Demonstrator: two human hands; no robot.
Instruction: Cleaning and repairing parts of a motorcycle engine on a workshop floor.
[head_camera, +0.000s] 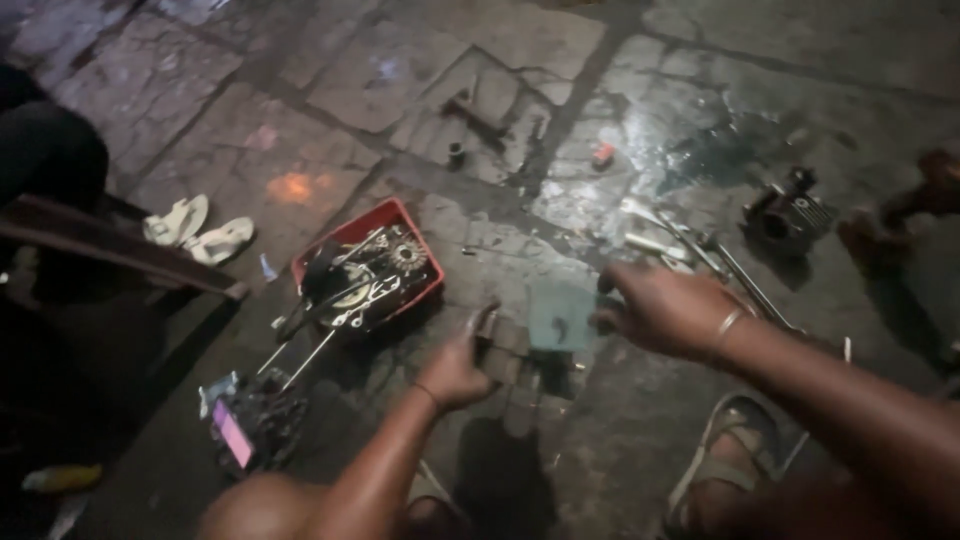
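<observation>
My left hand (455, 368) reaches out low over the dark stone floor, fingers curled, its fingertips at a small dark metal part (487, 322); the blur hides whether it grips it. My right hand (662, 308), with a thin bangle on the wrist, hovers to the right, fingers loosely bent, right beside a pale greenish flat piece (560, 315) lying on the floor. A red tray (325, 248) filled with wrenches, a sprocket and other metal parts sits left of both hands.
An engine cylinder part (790, 212) and long metal rods (745, 280) lie at the right. White sandals (198, 230) rest at the left by a dark wooden bench (110, 245). My sandalled foot (725, 465) is below. A wet patch glistens on the floor behind.
</observation>
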